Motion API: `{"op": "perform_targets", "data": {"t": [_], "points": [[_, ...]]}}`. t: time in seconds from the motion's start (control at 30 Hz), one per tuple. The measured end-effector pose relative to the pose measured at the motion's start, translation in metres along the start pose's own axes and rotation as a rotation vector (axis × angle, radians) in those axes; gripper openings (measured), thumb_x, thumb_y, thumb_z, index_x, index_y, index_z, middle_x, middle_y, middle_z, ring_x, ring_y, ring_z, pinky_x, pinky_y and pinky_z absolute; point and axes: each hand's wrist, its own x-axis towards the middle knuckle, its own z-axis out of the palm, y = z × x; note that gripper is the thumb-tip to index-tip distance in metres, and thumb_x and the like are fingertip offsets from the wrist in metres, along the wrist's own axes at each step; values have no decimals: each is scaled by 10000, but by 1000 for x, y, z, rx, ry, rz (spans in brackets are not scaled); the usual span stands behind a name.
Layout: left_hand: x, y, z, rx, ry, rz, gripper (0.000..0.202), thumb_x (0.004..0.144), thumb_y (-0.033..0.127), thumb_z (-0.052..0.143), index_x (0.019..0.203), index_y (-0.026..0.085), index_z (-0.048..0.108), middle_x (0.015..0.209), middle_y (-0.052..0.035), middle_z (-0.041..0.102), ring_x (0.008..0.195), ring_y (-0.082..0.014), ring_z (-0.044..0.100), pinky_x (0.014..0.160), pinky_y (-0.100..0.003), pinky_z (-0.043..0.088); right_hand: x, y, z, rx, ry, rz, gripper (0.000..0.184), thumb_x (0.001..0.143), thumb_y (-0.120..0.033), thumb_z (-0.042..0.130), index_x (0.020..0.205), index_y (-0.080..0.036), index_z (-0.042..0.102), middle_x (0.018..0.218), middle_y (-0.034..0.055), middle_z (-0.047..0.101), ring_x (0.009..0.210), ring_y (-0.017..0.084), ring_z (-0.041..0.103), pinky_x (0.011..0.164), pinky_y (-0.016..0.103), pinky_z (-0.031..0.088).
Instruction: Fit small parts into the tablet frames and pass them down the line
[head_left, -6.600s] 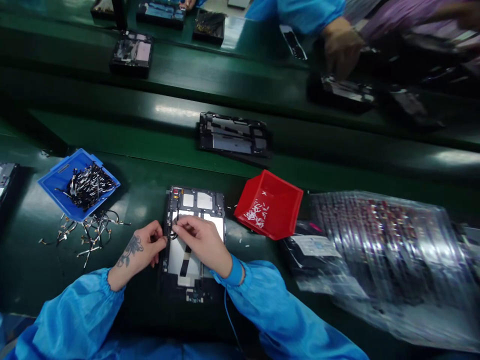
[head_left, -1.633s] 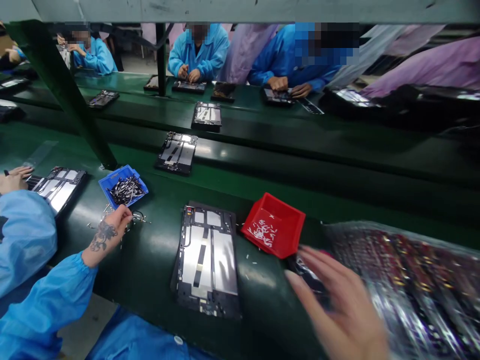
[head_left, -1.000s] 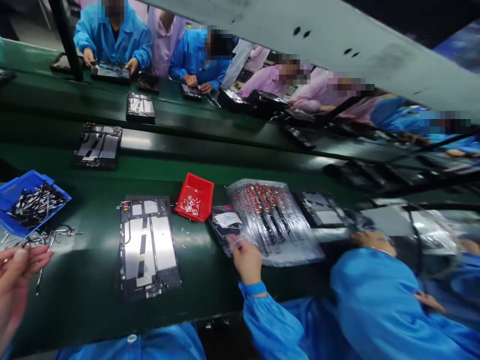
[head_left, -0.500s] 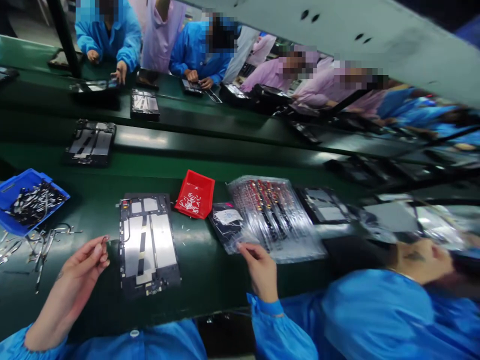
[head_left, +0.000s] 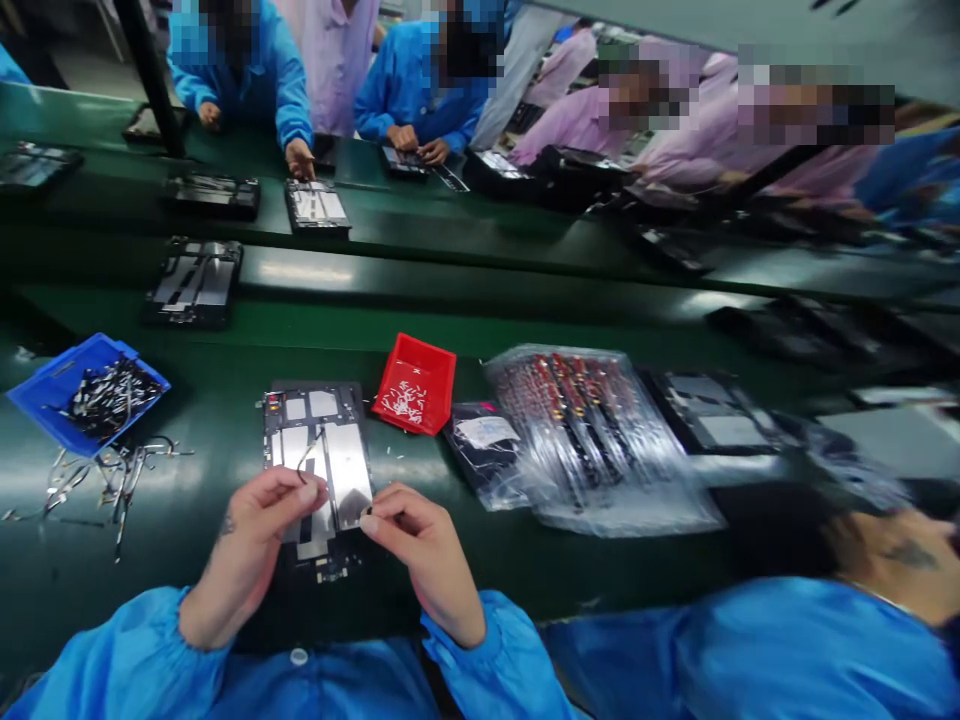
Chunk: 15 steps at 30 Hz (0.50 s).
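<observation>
A tablet (head_left: 343, 450) with its back off lies on the green bench, showing pale battery panels, black strips and small boards. Over its left side, my left hand (head_left: 251, 535) pinches a thin dark flex cable (head_left: 309, 450) whose end sticks up from the fingertips. My right hand (head_left: 431, 555) is closed in a pinch above the tablet's lower right. A small dark bit shows at those fingertips, too small to name. Both hands cover part of the tablet's lower half.
A blue bin (head_left: 49, 405) of cables stands left, with loose cables (head_left: 124, 480) before it. Right of the tablet are a red bin (head_left: 442, 375) of white bits and plastic-bagged parts (head_left: 600, 440). A co-worker's sleeve (head_left: 810, 650) is close right; other people work across the bench.
My left hand has moved right over the tablet with the cable. My right hand has left the plastic bag and come left to the tablet. Across the bench, a person's hand now touches a tablet.
</observation>
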Motion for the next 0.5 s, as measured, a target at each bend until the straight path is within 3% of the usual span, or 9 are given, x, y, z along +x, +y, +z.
{"op": "perform_targets", "data": {"t": [0.2, 0.5], "points": [[4, -17, 13, 22, -7, 107, 176, 667, 274, 793, 717, 182, 652, 708, -2, 697, 691, -132, 643, 672, -232, 503, 7, 4, 21, 12, -57, 77, 223, 667, -377, 799, 634, -188, 686, 665, 0, 593, 640, 124, 512, 618, 256, 378], [8, -25, -1, 281, -15, 271, 87, 741, 263, 733, 774, 196, 688, 774, -38, 736, 771, -177, 689, 729, -265, 529, 14, 0, 27, 146, -22, 218, 226, 605, -357, 821, 598, -181, 679, 603, -19, 560, 568, 92, 437, 535, 227, 329]]}}
